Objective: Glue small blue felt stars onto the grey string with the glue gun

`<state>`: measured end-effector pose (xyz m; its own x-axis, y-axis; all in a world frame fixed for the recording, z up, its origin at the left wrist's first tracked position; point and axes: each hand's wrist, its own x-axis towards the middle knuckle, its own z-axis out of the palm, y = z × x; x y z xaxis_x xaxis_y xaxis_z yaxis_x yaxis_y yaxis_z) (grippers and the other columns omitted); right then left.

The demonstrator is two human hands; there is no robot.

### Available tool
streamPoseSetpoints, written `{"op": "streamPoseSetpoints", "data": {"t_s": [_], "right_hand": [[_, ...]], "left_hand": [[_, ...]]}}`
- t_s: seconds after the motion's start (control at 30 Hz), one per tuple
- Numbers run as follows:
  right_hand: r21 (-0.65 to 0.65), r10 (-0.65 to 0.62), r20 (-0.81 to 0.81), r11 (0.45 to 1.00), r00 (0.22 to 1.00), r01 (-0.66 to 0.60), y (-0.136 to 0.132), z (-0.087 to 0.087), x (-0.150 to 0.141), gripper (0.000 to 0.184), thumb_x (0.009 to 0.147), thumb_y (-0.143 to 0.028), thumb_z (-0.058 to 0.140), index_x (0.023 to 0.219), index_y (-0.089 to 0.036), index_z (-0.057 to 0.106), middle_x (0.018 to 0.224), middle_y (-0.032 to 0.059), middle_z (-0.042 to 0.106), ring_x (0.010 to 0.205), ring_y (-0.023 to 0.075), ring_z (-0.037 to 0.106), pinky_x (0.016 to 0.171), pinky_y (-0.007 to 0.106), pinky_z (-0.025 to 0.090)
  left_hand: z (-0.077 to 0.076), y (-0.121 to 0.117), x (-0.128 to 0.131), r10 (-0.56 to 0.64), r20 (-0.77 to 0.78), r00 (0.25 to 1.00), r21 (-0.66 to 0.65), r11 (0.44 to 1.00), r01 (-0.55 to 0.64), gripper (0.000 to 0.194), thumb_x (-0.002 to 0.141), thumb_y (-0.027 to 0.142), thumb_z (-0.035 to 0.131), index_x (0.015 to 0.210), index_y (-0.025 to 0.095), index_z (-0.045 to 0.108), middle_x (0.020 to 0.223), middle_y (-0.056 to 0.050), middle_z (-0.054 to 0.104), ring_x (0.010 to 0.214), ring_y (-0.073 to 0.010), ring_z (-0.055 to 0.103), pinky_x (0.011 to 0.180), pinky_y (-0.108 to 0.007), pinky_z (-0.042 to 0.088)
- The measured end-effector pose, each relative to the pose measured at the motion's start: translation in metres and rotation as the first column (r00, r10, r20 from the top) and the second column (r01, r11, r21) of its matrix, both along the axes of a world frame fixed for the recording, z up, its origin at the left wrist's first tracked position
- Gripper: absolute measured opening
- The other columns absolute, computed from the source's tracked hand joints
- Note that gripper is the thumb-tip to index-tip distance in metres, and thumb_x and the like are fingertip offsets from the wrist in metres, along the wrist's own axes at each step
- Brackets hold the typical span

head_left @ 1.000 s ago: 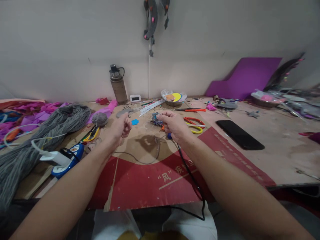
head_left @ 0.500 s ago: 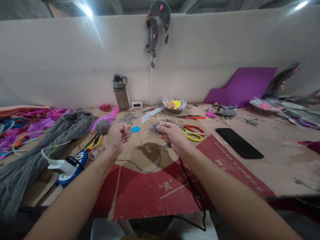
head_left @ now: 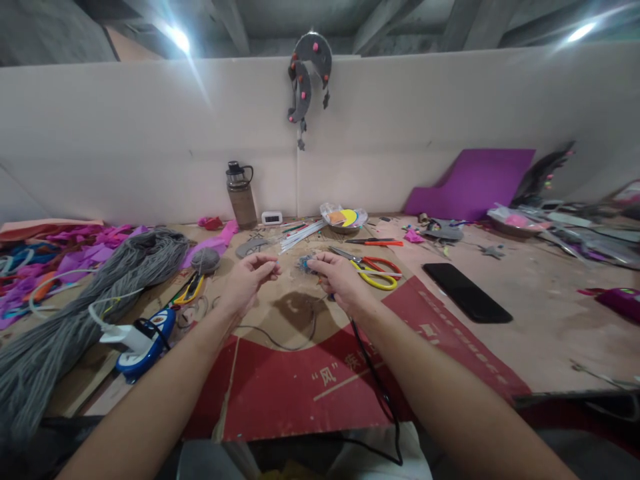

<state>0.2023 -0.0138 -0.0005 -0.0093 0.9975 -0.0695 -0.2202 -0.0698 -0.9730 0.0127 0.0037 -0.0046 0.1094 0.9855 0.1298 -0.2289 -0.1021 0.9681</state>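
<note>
My left hand (head_left: 250,283) is closed over the cardboard, thumb against fingers. Anything pinched there is too small or hidden to name. My right hand (head_left: 339,277) pinches a small blue-and-grey piece (head_left: 304,264), whose exact kind is unclear. A small orange tip shows under that hand, and a black cable (head_left: 373,367) runs down from near its wrist. Below the hands a thin grey strand (head_left: 285,347) curves across the cardboard (head_left: 270,313). Right of my right hand lie red-handled scissors (head_left: 380,262) and a yellow-handled pair (head_left: 377,280).
Grey yarn (head_left: 125,280), a yarn ball (head_left: 205,260) and a blue power strip (head_left: 145,347) lie left. A bottle (head_left: 243,200) and a bowl (head_left: 345,228) stand behind. A phone (head_left: 465,293) lies right. A grey moon-shaped ornament (head_left: 303,90) hangs on the wall.
My left hand has moved right, closer to my right hand, and its fingers have turned inward. The blue scalloped piece beside it no longer shows. The view has tilted up slightly.
</note>
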Motion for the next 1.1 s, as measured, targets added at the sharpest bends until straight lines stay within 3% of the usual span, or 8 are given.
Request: {"op": "streamPoseSetpoints", "data": {"t_s": [0.2,0.4,0.53,0.73,0.83,0.93,1.1], "right_hand": [[0.033,-0.004,0.055,0.999,0.999,0.002,-0.001,-0.002,-0.002,0.036,0.057,-0.043,0.076,0.068,-0.022,0.050,0.045,-0.0126,0.032,0.038,0.0038,0.020,0.038,0.021,0.012],[0.031,0.017,0.038,0.999,0.999,-0.018,-0.003,-0.003,-0.005,0.032,0.058,-0.039,0.075,0.067,-0.022,0.049,0.045,-0.0124,0.034,0.038,0.0035,0.020,0.038,0.021,0.012],[0.027,0.030,0.026,0.999,0.999,-0.030,-0.004,-0.002,-0.005,0.032,0.058,-0.039,0.075,0.067,-0.021,0.049,0.045,-0.0127,0.033,0.038,0.0035,0.019,0.038,0.021,0.011],[0.038,0.072,0.035,0.997,0.997,-0.073,-0.004,-0.003,-0.005,0.031,0.059,-0.039,0.075,0.066,-0.021,0.050,0.049,-0.0115,0.037,0.039,0.0038,0.020,0.040,0.023,0.011],[0.061,0.092,0.102,0.993,0.991,-0.098,-0.006,-0.003,-0.006,0.027,0.062,-0.038,0.073,0.066,-0.021,0.053,0.053,-0.0091,0.046,0.040,0.0046,0.025,0.041,0.024,0.014],[0.114,0.096,0.211,0.986,0.973,-0.122,-0.010,-0.002,-0.006,0.022,0.066,-0.037,0.070,0.069,-0.020,0.057,0.059,-0.0061,0.054,0.044,0.0056,0.030,0.043,0.024,0.019],[0.214,0.091,0.371,0.960,0.924,-0.181,-0.014,-0.002,-0.007,0.017,0.070,-0.033,0.067,0.069,-0.018,0.058,0.060,-0.0038,0.055,0.053,0.0084,0.040,0.050,0.023,0.026]], "left_hand": [[0.000,0.001,0.000,0.011,0.028,1.000,0.023,1.000,-0.012,0.023,0.060,0.020,0.079,0.073,0.016,0.061,0.069,0.000,0.063,0.063,-0.0094,0.057,0.067,-0.022,0.045],[0.003,0.002,-0.003,-0.129,0.162,0.978,0.097,0.989,0.114,0.021,0.062,0.015,0.073,0.067,0.017,0.053,0.064,0.003,0.054,0.062,-0.0087,0.052,0.063,-0.021,0.041],[0.005,0.002,-0.004,-0.072,0.068,0.995,0.067,0.995,0.067,0.022,0.061,0.018,0.077,0.069,0.016,0.057,0.067,0.002,0.057,0.061,-0.0082,0.052,0.062,-0.021,0.040],[0.006,-0.003,-0.002,-0.121,-0.011,0.993,-0.020,0.992,0.121,0.019,0.067,0.028,0.075,0.073,0.016,0.060,0.063,0.002,0.057,0.058,-0.0097,0.052,0.057,-0.022,0.041],[0.008,-0.007,0.001,-0.141,-0.102,0.985,-0.085,0.988,0.133,0.024,0.069,0.034,0.074,0.081,0.015,0.067,0.070,-0.002,0.062,0.058,-0.0102,0.054,0.051,-0.022,0.040],[0.010,-0.011,0.004,-0.190,-0.188,0.964,-0.123,0.978,0.168,0.024,0.063,0.032,0.077,0.074,0.013,0.069,0.065,-0.004,0.063,0.055,-0.0105,0.053,0.047,-0.021,0.039],[0.012,-0.015,0.006,-0.257,-0.189,0.948,-0.138,0.963,0.233,0.023,0.063,0.031,0.078,0.074,0.013,0.070,0.065,-0.007,0.066,0.058,-0.0148,0.061,0.048,-0.023,0.045]]}}
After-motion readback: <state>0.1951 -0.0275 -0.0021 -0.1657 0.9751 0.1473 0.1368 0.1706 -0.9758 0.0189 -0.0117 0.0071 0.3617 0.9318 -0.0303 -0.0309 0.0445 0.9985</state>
